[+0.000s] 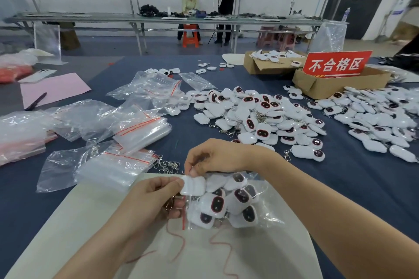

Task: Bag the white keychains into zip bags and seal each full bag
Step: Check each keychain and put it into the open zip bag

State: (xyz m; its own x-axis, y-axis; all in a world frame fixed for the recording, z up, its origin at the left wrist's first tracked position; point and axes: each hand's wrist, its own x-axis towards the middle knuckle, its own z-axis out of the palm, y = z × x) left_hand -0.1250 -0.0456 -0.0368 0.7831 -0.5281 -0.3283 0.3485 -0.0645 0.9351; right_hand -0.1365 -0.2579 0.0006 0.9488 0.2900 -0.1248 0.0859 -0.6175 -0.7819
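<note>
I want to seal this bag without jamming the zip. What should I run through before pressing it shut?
1. Bag held firmly: left hand and right hand both pinch at the mouth end of the zip bag. Ok.
2. Mouth free of keychains: a white keychain, pinched by the left hand, sits at the mouth beside the red zip strip. Not ok.
3. Hardware clear: a metal clasp hangs by the left fingers near the strip. Not ok.
4. Bag full: several keychains inside, exact count hidden. Cannot tell.
5. Surface to press on: a white sheet lies beneath. Ok.
</note>
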